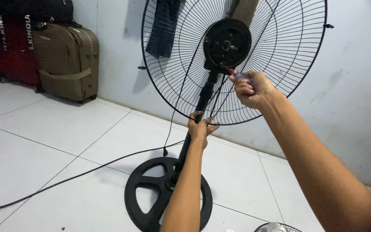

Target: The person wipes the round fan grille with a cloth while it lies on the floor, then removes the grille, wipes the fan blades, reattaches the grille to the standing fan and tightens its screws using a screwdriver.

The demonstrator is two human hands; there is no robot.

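Item: black pedestal fan with round wire rear guard (181,64), standing on the white tiled floor (44,141) close to a pale wall; front guard and blades absent.

Step in hand, as judged: work at the black round motor hub (227,42), a fastener on its lower edge being turned. The next move calls for keeping the tip seated and the stand steady.

Right hand (254,89): closed round a small screwdriver with a clear handle and red end (238,75), tip set against the hub's lower edge.

Left hand (200,126): wrapped about the black upright pole (205,96) just under the guard.

Condition: guard whole, wires even; heavy spoked round base (151,195) flat on the floor; black power cord (65,180) trailing left.

Nearby: olive-brown soft suitcase (67,60) and red bag (16,51) against the wall.
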